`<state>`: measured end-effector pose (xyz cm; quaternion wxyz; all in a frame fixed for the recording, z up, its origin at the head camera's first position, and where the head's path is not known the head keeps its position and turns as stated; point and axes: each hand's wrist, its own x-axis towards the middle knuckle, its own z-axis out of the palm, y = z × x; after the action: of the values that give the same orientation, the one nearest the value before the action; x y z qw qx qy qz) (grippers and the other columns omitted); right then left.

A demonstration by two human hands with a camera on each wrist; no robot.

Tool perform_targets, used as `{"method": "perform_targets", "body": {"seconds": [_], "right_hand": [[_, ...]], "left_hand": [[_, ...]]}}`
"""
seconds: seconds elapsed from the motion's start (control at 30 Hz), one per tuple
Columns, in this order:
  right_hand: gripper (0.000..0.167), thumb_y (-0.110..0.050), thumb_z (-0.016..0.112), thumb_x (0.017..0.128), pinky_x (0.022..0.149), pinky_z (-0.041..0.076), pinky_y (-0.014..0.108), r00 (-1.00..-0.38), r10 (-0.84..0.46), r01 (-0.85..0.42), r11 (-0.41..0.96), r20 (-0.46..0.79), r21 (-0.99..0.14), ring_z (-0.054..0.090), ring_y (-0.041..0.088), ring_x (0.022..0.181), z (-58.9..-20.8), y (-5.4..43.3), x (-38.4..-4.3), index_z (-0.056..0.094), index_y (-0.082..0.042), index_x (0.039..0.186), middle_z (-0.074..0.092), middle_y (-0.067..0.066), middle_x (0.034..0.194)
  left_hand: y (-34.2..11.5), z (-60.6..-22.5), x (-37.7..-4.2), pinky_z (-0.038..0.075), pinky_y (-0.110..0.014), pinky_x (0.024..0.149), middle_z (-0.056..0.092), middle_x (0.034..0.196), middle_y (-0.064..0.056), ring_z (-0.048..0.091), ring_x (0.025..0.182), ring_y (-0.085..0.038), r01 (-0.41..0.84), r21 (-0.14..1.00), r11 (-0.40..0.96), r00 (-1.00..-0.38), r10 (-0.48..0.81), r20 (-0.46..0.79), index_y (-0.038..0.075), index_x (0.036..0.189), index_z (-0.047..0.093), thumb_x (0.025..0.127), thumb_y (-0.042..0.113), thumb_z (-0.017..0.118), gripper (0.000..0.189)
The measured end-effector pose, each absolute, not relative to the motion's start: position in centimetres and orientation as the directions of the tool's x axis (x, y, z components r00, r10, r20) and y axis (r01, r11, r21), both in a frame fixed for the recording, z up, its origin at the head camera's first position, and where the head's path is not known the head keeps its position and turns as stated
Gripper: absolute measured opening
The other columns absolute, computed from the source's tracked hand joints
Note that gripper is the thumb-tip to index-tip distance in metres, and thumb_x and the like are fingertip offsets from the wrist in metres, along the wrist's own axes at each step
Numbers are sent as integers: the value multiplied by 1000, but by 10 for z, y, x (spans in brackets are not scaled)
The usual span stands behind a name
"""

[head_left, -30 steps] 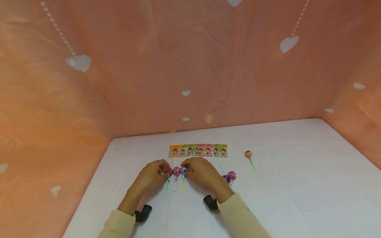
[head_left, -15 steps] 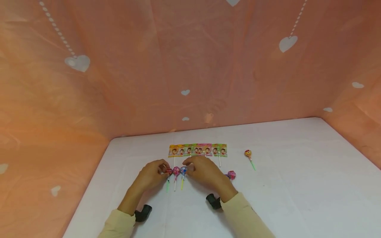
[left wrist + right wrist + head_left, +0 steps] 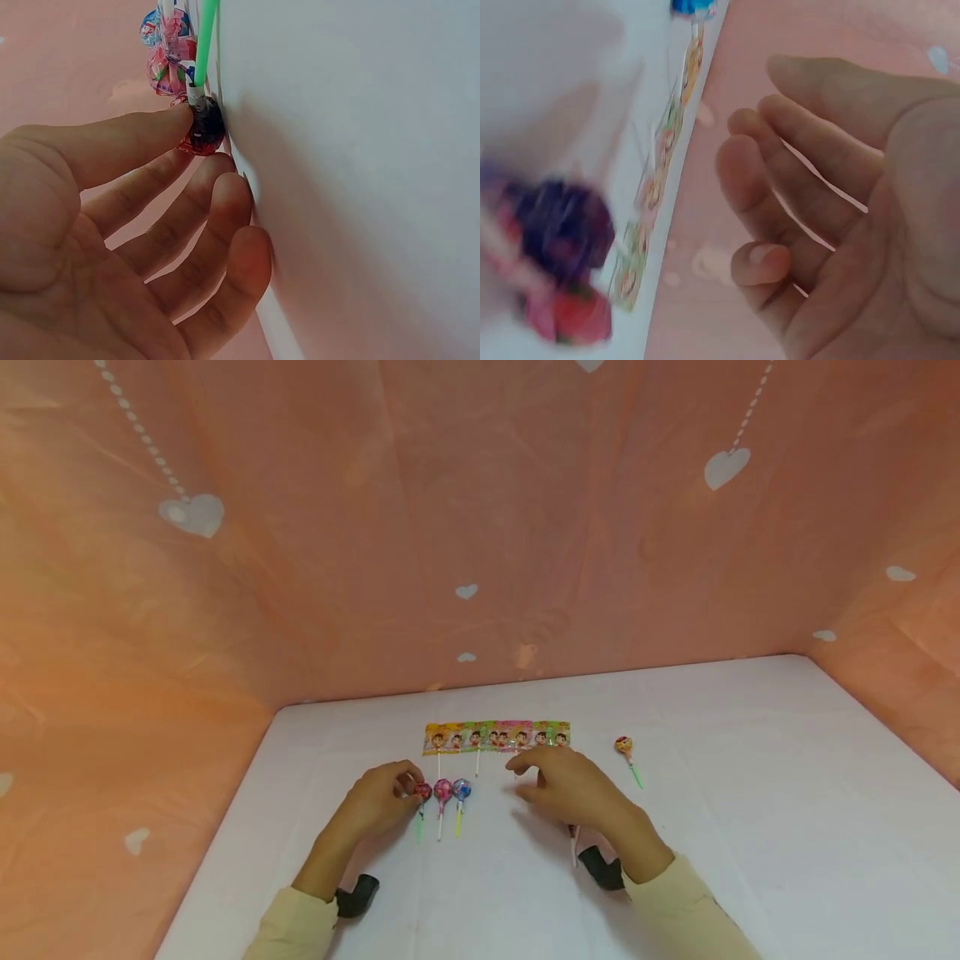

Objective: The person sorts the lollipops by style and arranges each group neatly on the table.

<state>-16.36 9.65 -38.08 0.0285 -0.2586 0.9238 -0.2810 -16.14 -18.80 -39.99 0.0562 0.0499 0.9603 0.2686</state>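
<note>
Three wrapped lollipops lie side by side on the white table: a dark red one with a green stick, a pink one with a white stick, and a blue one with a yellow stick. My left hand pinches the dark red lollipop's head between thumb and index finger. To the right, my right hand is above the table with nothing in its fingers, which are loosely bent. Near it, a purple lollipop and a pinkish-red lollipop appear blurred in the right wrist view; the hand mostly hides them in the head view.
Behind the hands runs a row of flat-packed lollipops in orange, green and pink wrappers. A yellow-red lollipop with a green stick lies farther right. An orange cloth with pale hearts walls the table at the back and sides.
My right hand has left the blue lollipop and moved right, now covering most of the purple and pinkish-red ones. The left hand stays at the dark red lollipop.
</note>
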Motion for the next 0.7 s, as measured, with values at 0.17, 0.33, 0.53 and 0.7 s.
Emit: {"method": "perform_targets", "body": {"seconds": [0.17,0.33,0.53,0.7], "right_hand": [[25,-15,68,89,70,45,27,-867,-495,-447,720,58,-531,56,5,76,-382,117,-161,73,-12,114,73,-2,100],[22,-15,69,90,68,45,24,-868,-493,-449,727,60,-520,55,4,75,-384,131,-158,73,-12,111,71,-4,97],[18,-20,70,90,67,45,25,-885,-464,-412,751,32,-516,54,5,73,-379,148,-159,75,-16,106,70,-9,88],[14,-20,74,87,66,45,24,-874,-486,-407,744,-10,-530,54,5,74,-379,158,-164,77,-19,100,70,-12,88]], "left_hand": [[-188,-400,-163,45,-33,71,65,86,1,57,81,-15,65,527,848,-989,125,-79,14,100,69,86,11,74,16],[-190,-401,-163,46,-33,71,66,87,1,58,82,-15,62,531,845,-990,119,-74,14,101,70,86,12,74,15],[-189,-402,-165,46,-33,71,66,87,1,58,82,-15,54,532,845,-991,113,-78,15,101,70,86,13,73,15],[-188,-401,-163,44,-32,70,65,87,1,57,81,-16,43,523,851,-990,105,-90,15,102,70,86,13,74,16]]}}
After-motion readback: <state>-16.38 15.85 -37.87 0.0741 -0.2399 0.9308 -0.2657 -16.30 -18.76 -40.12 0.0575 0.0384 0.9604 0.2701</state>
